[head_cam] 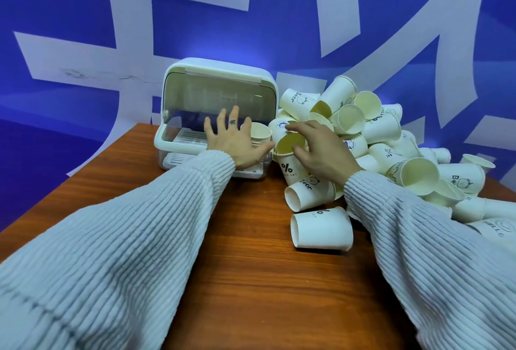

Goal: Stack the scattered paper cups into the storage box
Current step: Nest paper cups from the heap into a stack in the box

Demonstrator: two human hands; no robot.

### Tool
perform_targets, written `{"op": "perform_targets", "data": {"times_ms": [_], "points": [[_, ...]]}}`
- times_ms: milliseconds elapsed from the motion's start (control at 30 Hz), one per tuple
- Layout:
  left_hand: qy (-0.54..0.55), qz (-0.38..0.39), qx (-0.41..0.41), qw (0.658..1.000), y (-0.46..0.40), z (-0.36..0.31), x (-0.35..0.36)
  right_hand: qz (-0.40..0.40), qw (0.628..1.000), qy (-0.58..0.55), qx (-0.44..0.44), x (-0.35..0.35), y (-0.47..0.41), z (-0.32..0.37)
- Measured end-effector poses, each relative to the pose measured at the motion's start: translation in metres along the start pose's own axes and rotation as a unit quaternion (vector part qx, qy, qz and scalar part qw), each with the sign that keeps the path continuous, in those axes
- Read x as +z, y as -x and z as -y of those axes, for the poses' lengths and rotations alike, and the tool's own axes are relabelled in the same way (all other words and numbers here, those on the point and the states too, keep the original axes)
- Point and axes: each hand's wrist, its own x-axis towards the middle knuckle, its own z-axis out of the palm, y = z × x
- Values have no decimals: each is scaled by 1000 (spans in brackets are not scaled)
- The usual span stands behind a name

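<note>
Left hand [234, 140] fingers spread beside storage box [217, 115], right hand [318, 151] gripping upright cup [290, 160]; seat it straight onto the box's stack [261, 134].

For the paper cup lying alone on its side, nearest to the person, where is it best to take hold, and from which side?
Grip the lone cup across its side wall, coming down from above. It lies on its side on the wooden table, apart from the pile, with one end facing left, so the curved wall on top is free. The right hand is probably handier; it is on that side.
</note>
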Motion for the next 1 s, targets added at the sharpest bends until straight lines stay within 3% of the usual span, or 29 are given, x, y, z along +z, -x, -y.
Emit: {"op": "perform_targets", "data": {"times_ms": [100, 167, 300, 500, 600, 700, 833, 1000], "points": [[56, -159, 72, 983, 23, -11, 5, -18, 999, 42, 14, 4, -10, -1], [45, -206, 112, 971, 40, -23, 11, -53, 997, 57, 28, 3, -15, -1], [7, -157, 113, 981, 51, -39, 19, -136, 987, 68, 53, -6, -17, -2], [-4, -106, 130, 986, 46, -56, 25, -229, 970, -17, 83, -24, -14, -11], [37, -126, 134, 982, 48, -60, 19, -265, 957, -69, 94, -34, -11, -12], [98, -194, 113, 970, 51, -56, -1, -303, 936, -111, 143, -47, -13, -8], [169, -287, 19, 943, 50, -29, -32, -275, 924, -138, 226, -47, -20, 3], [193, -280, 7, 940, 47, 11, -49, -186, 946, -148, 219, -30, -43, 40]]}}
